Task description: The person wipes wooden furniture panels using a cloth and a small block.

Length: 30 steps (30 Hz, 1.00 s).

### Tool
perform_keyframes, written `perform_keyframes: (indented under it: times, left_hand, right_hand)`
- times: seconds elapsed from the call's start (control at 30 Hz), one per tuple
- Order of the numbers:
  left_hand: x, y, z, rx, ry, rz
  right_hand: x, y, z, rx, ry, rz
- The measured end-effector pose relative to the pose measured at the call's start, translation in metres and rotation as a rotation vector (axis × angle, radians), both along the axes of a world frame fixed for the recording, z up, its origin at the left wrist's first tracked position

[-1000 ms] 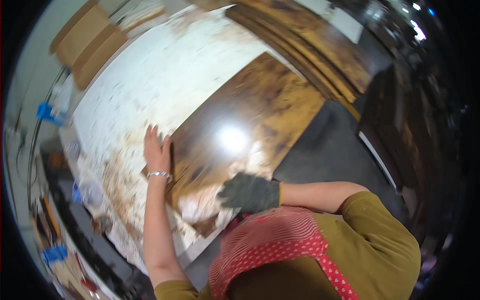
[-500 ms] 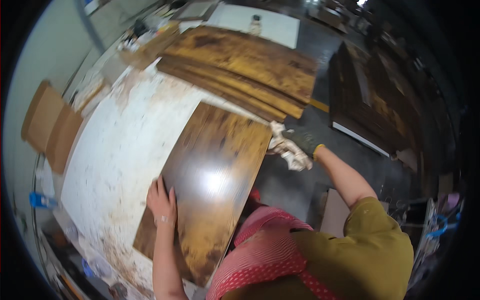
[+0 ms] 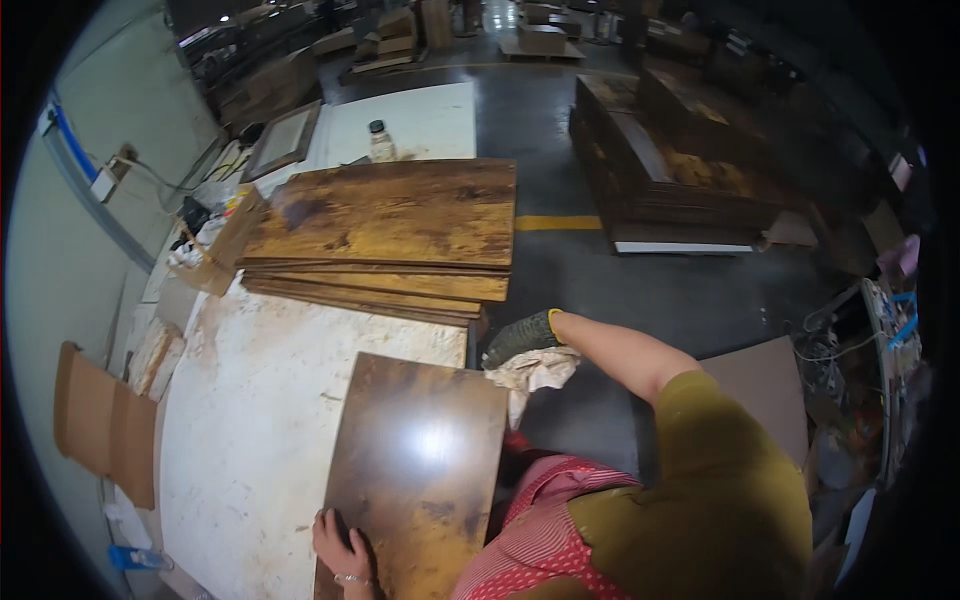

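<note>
A glossy brown stained wooden board (image 3: 420, 470) lies on the stained white worktable (image 3: 250, 420) in front of me. My bare left hand (image 3: 345, 550) rests flat on the board's near left corner, a bracelet on the wrist. My right hand (image 3: 520, 338), in a dark glove with a yellow cuff, is off the board's far right corner and grips a crumpled stained rag (image 3: 535, 372) that hangs below it.
A stack of stained boards (image 3: 390, 235) lies across the table's far end. A small bottle (image 3: 380, 142) stands on a white panel beyond. Cardboard (image 3: 100, 420) leans at the left. Dark board stacks (image 3: 680, 170) sit on the floor at the right.
The view has tilted up, so the board sits lower in frame. My right hand with the rag has come slightly nearer the board's far right corner. My left hand stays on the near corner.
</note>
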<state>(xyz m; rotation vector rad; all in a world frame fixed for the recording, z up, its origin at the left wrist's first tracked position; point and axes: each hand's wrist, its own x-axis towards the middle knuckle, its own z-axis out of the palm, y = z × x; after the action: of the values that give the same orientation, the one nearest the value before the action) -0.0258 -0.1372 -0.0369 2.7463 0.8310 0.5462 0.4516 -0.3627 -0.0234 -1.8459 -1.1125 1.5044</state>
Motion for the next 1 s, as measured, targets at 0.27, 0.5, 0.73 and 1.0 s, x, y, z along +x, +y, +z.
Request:
perform_keyframes:
  times: [0.27,0.5,0.73,1.0]
  left_hand:
    - [0.002,-0.033,0.009,-0.086,0.056,0.025]
    - [-0.059,-0.086,0.06,-0.192,0.141,0.061]
    - [-0.05,0.043,0.034,-0.503,0.162,0.313]
    - [-0.053,0.042,0.184,-0.454,0.026,0.347]
  right_hand:
    - [-0.014,-0.032,-0.002,0.112,-0.098,0.245]
    - [-0.045,-0.032,0.069,0.048,-0.03,-0.051]
    - [-0.054,-0.029,0.087,0.074,-0.166,0.06]
    - [-0.034,0.005,0.095,0.507,-0.413,0.152]
